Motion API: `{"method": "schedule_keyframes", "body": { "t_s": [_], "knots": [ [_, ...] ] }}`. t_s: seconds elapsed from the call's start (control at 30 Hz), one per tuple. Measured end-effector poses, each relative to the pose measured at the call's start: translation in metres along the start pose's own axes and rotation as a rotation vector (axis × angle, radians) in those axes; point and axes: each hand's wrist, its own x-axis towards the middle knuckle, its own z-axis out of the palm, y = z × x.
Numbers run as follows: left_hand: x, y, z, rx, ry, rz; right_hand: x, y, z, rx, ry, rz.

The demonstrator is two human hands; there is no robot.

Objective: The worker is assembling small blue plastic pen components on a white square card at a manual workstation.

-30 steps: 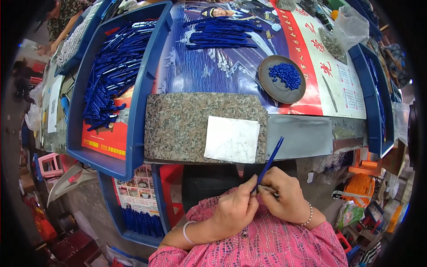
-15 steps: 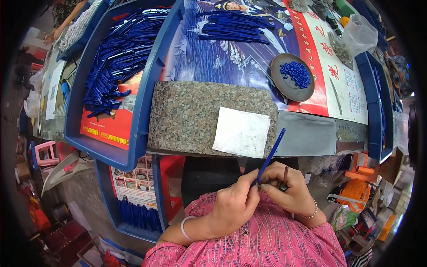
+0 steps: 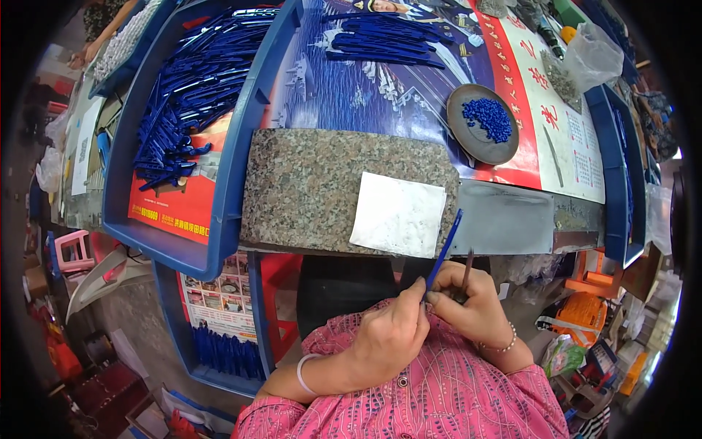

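My left hand (image 3: 391,335) pinches the lower end of a narrow, glossy blue plastic strip (image 3: 446,249), which slants up and to the right past the table's near edge. Against that same end rest the thumb and fingertips of my right hand (image 3: 479,307). A thin brown stick-like tool (image 3: 467,269) pokes up from the curled fingers of the right hand; its lower part is hidden. Just beyond the strip, a folded white paper (image 3: 398,214) lies on the speckled stone slab (image 3: 307,183). What is at the pinched end is too small to make out.
A blue tray (image 3: 227,197) of similar strips stands at left, a lower tray (image 3: 175,314) beneath. More strips (image 3: 387,40) lie on the poster. A round dish (image 3: 475,150) holds small blue pieces. Another blue tray (image 3: 620,183) stands at right, near a clear plastic bag (image 3: 594,55).
Both hands have shifted slightly, staying together at the strip. The strip's upper tip has moved a little left, and the brown tool now stands higher above my right hand.
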Motion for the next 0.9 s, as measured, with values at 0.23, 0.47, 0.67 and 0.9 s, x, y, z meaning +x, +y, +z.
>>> {"method": "schedule_keyframes", "body": {
  "t_s": [0.23, 0.47, 0.67, 0.9],
  "knots": [
    [-0.004, -0.003, -0.005, -0.094, -0.021, -0.093, 0.0, -0.007, -0.001, 0.099, -0.092, 0.162],
    [0.002, 0.003, -0.013, -0.148, -0.012, -0.035, 0.008, -0.014, -0.012, 0.474, 0.216, 0.151],
    [0.011, 0.003, -0.022, -0.303, -0.018, -0.122, 0.009, -0.018, -0.017, 0.64, 0.328, -0.009],
    [0.013, -0.008, -0.033, -1.271, -0.248, -0.62, 0.005, -0.022, -0.024, -0.296, 0.131, -0.922]
  ]
}}
